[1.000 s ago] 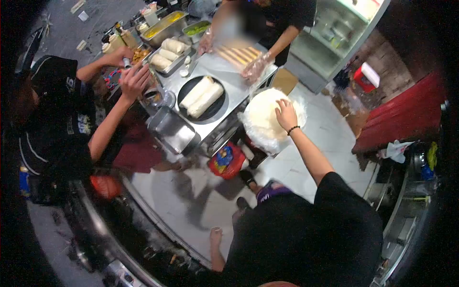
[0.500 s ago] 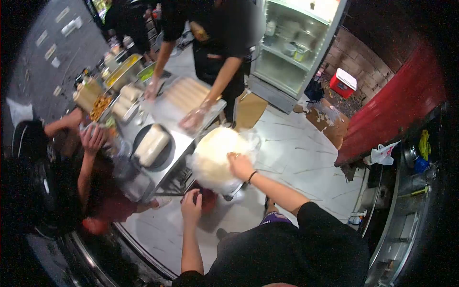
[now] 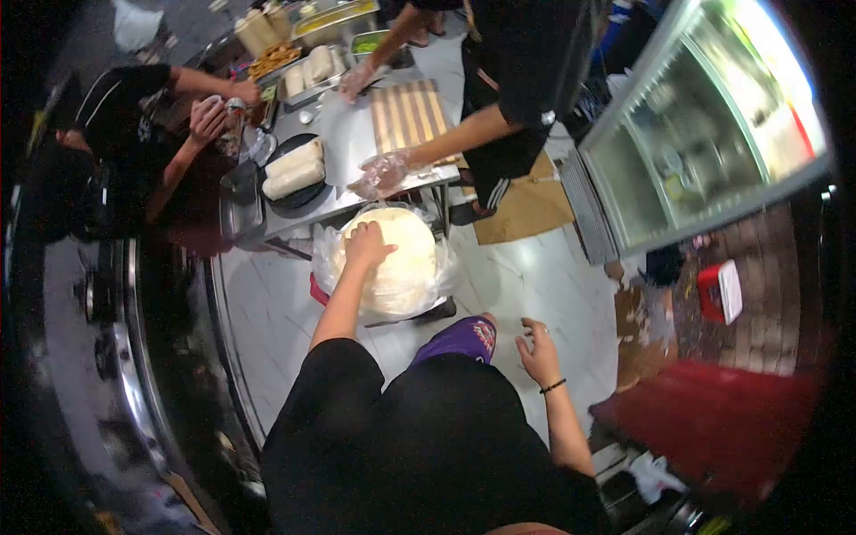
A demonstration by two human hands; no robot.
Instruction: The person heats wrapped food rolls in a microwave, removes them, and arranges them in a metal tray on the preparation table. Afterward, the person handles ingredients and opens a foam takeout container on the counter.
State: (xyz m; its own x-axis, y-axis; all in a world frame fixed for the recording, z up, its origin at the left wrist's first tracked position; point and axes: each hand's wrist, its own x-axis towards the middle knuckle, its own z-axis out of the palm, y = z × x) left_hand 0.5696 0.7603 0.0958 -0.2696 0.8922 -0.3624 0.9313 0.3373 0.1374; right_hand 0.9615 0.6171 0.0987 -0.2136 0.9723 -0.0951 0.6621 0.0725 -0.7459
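My left hand (image 3: 367,247) lies with spread fingers on top of a stack of round pale flatbreads (image 3: 406,254), which sits in a clear plastic bag (image 3: 446,276). Nothing is gripped in it. Out to the right, over the floor, my right hand (image 3: 539,350) hangs free with its fingers apart and a dark bracelet on the wrist. Just beyond the stack is a metal table (image 3: 343,192). On it, a black round plate (image 3: 299,198) bears two white wraps (image 3: 294,169), and a striped board (image 3: 410,116) lies farther back.
Across the table a co-worker's gloved hands (image 3: 382,174) hover near the board. Another person's hands (image 3: 209,120) hold something small at the left. Food trays (image 3: 334,25) stand at the back. A glass-door fridge (image 3: 678,134) and cardboard (image 3: 526,209) are at the right.
The view has swung round. My right hand has left the flatbreads and moved right. My left hand has come onto the stack. The striped board shows more plainly.
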